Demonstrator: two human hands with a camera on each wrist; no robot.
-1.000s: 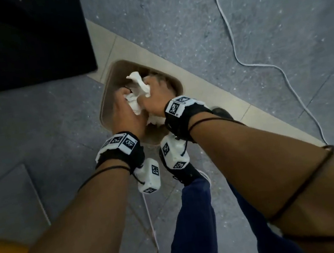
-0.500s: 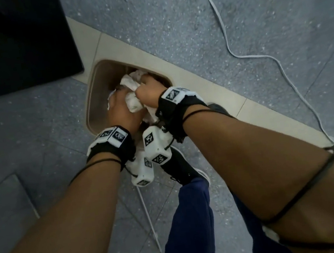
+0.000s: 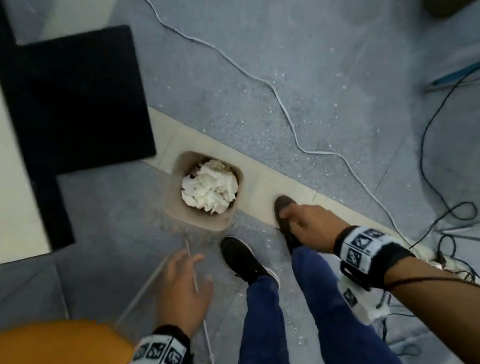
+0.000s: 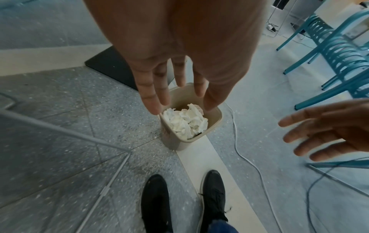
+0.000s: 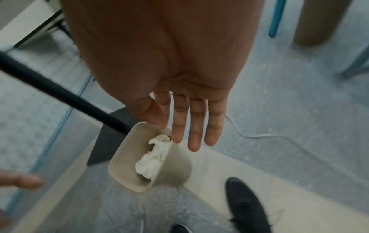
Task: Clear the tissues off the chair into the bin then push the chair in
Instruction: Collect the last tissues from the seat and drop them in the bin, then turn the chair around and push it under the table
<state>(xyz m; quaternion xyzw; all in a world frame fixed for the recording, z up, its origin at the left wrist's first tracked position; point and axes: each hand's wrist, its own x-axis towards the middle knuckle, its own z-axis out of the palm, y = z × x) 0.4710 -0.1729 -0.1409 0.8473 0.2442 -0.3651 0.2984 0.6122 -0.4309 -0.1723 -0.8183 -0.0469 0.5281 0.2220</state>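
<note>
Both hands, left hand (image 3: 183, 290) and right hand (image 3: 310, 224), empty, fingers straight; tissues (image 3: 210, 190) fill bin (image 3: 173, 204), base hidden

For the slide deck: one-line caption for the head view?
Tissues fill the bin; left hand and right hand hang open above the floor.

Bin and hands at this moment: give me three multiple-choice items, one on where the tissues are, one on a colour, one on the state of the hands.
1. Where are the tissues?
A. in the bin
B. on the floor
C. in the left hand

2. What colour are the shoes?
A. white
B. black
C. red

3. How is the right hand?
A. gripping tissues
B. fisted
C. open, holding nothing

Answers: 1 A, the white wad fills the bin; 2 B, both shoes are black; 3 C, its fingers are straight and bare in the right wrist view.
</note>
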